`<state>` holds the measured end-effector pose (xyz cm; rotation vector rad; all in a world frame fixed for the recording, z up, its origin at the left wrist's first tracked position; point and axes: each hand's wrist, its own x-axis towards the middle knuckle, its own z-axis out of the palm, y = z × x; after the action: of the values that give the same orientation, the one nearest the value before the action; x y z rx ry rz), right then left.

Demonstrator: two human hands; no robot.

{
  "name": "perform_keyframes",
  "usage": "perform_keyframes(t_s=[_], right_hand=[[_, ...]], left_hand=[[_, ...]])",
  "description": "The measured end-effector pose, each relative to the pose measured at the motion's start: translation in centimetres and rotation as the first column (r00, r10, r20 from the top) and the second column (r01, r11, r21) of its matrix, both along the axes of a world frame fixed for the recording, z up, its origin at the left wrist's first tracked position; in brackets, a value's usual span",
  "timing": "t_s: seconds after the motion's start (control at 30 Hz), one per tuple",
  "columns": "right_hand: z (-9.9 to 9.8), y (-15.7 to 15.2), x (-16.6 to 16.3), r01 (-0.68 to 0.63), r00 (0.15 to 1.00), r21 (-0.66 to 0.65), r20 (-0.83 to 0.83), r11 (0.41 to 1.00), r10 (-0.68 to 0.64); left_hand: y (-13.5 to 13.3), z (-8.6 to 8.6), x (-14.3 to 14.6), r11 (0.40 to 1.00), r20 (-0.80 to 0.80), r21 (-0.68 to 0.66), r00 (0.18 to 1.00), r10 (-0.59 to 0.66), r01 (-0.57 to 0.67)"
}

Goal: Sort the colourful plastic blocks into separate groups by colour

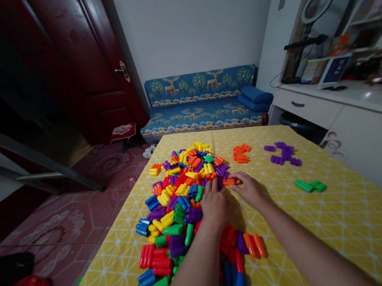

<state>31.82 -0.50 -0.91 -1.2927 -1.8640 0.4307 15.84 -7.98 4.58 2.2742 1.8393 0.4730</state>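
A long heap of colourful plastic building pieces, shaped like joined tubes with rounded tips, covers the left and middle of the table. My left hand rests on the heap's right side, fingers slightly apart and reaching over the pieces; their tips are partly hidden. At the heap's right edge, my right hand pinches an orange building piece between thumb and fingers. Apart from the heap, on the right, lie a small orange group, a purple group and a green group.
The table wears a yellow patterned cloth. Behind it stands a blue sofa. A white cabinet runs along the right side. At the left are a metal ladder and a small red stool.
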Motion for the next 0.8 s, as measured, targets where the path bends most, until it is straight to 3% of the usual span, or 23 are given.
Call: perform_keyframes(t_s=[0.27,0.47,0.6,0.8], right_hand=[[1.0,-2.3,-0.1,-0.056,0.997,0.013,0.045,0.998,0.055],[1.1,-2.7,0.2,0.081,0.996,0.042,0.023,0.996,-0.082],[1.1,-0.9,1.8,0.189,0.971,-0.056,-0.139,0.980,-0.195],[1.1,4.7,3.9,0.184,0.919,-0.211,-0.309,0.960,-0.244]], left_hand=[[0.0,0.5,-0.2,1.000,-0.019,0.026,1.000,0.003,-0.002],[-0.2,0.3,-0.1,1.000,-0.012,0.002,1.000,0.014,-0.014],[-0.2,0.4,-0.1,1.000,0.006,-0.012,1.000,0.028,-0.028],[-0.1,0.3,-0.1,0.999,0.013,-0.002,0.999,0.032,-0.032]])
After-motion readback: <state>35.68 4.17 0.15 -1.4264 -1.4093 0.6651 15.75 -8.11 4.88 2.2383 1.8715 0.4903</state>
